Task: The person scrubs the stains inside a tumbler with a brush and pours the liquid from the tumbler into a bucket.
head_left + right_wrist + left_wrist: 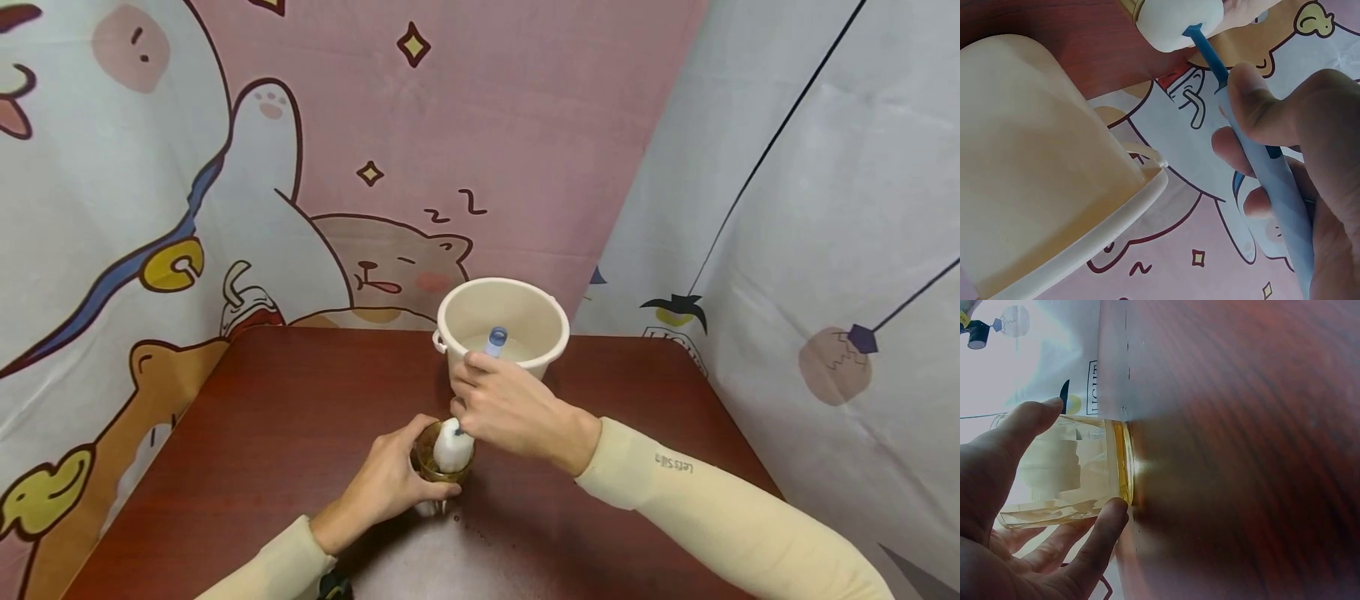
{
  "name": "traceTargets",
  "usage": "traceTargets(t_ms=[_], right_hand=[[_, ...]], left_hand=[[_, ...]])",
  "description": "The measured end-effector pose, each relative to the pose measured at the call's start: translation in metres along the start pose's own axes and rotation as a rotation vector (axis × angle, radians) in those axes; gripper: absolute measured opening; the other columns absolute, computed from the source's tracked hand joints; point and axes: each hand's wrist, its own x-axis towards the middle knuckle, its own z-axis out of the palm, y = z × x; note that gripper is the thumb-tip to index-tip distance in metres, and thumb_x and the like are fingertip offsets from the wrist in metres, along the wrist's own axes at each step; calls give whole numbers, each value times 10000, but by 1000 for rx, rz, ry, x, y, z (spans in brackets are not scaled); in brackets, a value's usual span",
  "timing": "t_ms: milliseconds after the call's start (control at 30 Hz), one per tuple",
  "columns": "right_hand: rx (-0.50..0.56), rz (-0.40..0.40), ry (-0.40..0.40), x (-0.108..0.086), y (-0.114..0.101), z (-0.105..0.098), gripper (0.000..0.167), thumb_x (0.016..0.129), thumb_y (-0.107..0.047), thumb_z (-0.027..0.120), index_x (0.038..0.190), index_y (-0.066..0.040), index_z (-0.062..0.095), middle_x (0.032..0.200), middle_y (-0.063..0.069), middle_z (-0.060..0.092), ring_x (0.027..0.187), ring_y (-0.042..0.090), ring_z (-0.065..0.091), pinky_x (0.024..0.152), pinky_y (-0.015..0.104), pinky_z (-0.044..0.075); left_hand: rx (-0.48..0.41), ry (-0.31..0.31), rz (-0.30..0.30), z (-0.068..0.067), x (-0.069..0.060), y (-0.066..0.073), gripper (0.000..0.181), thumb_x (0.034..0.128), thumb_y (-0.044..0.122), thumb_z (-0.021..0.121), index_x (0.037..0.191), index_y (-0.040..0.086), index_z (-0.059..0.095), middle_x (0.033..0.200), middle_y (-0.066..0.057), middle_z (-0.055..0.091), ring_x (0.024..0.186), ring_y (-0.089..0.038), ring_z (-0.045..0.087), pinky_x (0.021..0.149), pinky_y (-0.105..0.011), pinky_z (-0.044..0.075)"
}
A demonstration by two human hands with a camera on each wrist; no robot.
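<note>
Head view shows both hands closed on things near the middle of a dark reddish-brown wooden surface (315, 400): the left hand (386, 477) curls round a clear amber glass cup (424, 450), while the right hand (510, 408) grips a slim pale-blue handle (496, 342) whose bulbous white sponge head (453, 450) sits down inside that cup. The left thumb and fingers press on opposite sides of the glass, probably to steady it against the sponge's push, and its mouth faces up, which lets the handle come in from above. A round cream plastic bucket (465, 318) stands just beyond, perhaps kept within easy reach; small drops (480, 531) dot the surface nearby. From above, the handle's far end overlaps the bucket's opening, but the right wrist view sets the bucket to one side, apart from the handle, and reveals a darker blue stem (1210, 56) entering the sponge, plus the thumb and fingers wrapped about the grip. Only the left wrist view looks through the cup's wall, with the pale sponge behind it, and shows its base against or barely above the surface; firm contact I cannot tell.
</note>
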Motion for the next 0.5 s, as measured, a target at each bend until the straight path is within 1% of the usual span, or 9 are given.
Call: traceTargets(t_ms=[100, 267, 433, 500], right_hand=[[21, 1, -8, -1, 2, 0, 87, 944, -327, 881, 910, -264, 832, 999, -78, 840, 1061, 175, 685, 1064, 349, 431], [39, 11, -25, -2, 4, -1, 218, 814, -403, 972, 918, -274, 830, 1031, -81, 836, 1044, 175, 669, 1029, 360, 421], [62, 15, -28, -3, 6, 0, 226, 803, -407, 976, 910, -273, 827, 1058, -83, 843, 1043, 179, 660, 1010, 360, 420], [74, 15, -30, -4, 7, 0, 225, 799, -404, 973, 906, -273, 824, 1036, -85, 839, 1034, 178, 661, 1004, 362, 421]], left_hand=[[3, -4, 0, 0, 0, 0, 792, 688, 421, 1157, 1328, 292, 710, 1145, 79, 852, 979, -130, 805, 826, -299, 646], [-2, -11, -9, -1, 1, 1, 784, 690, 416, 1157, 1320, 293, 707, 1133, 81, 848, 982, -129, 804, 826, -296, 642], [2, -13, -11, -1, 0, 1, 783, 688, 415, 1157, 1317, 291, 708, 1128, 89, 846, 988, -127, 804, 834, -299, 643], [6, -10, -10, -1, 0, 1, 788, 687, 415, 1158, 1320, 282, 709, 1132, 83, 849, 992, -135, 808, 833, -301, 646]])
